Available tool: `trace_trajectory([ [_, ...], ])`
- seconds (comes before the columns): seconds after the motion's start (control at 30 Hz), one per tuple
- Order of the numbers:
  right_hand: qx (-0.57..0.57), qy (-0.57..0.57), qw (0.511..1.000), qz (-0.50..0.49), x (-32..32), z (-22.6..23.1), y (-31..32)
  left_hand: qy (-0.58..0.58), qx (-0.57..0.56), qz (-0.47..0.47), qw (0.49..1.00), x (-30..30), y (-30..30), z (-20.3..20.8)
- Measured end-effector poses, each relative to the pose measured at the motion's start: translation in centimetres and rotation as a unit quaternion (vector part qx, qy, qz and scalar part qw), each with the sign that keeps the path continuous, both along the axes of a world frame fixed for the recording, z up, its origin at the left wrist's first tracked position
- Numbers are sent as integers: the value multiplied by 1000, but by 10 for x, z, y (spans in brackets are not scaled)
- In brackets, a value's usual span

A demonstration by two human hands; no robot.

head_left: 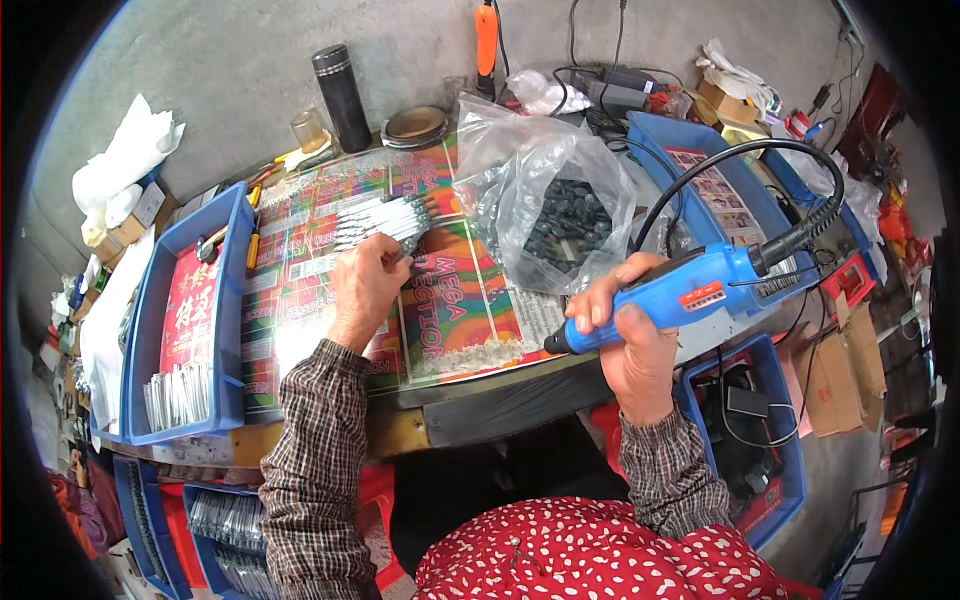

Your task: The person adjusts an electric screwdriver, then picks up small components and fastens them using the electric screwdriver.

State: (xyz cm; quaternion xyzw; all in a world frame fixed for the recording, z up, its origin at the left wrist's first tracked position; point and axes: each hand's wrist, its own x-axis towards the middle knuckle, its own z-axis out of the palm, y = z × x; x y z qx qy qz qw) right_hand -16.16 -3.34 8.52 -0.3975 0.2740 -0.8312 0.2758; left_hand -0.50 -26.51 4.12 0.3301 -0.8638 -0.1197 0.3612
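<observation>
My right hand (632,340) is wrapped round a blue corded power tool (680,293), its black nose pointing left over the table's front edge. My left hand (367,280) is closed in a pinch at the near side of a pile of thin white sticks with dark ends (385,222). What its fingertips grip is hidden. Right of the pile, an open clear plastic bag (510,190) holds many small dark green or black pieces (570,225). Colourful printed sheeting (440,310) covers the table under both.
A blue tray (240,330) with white strips stands at the left; another blue tray (735,235) lies at the right. Along the wall are a black flask (342,100), a round dish (415,125) and a hanging orange-handled tool (486,42). The power tool's black cable (700,165) loops above the right tray.
</observation>
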Motion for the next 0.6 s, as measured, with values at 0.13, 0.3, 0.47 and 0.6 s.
trace_trajectory([
  [0.13, 65, 37, 997, -37, 0, 4, -6, 84, 8, -48, 995, 8, 13, 7],
  [0.3, 42, 52, 994, -89, -7, 0, -15, 143, 219, -92, 961, 14, 43, 24],
  [0.47, 10, 10, 995, -95, -10, -3, -27, 185, 398, -129, 889, 21, 73, 35],
  [0.6, 10, 10, 994, -109, -12, -10, -37, 220, 430, -138, 865, 26, 86, 27],
])
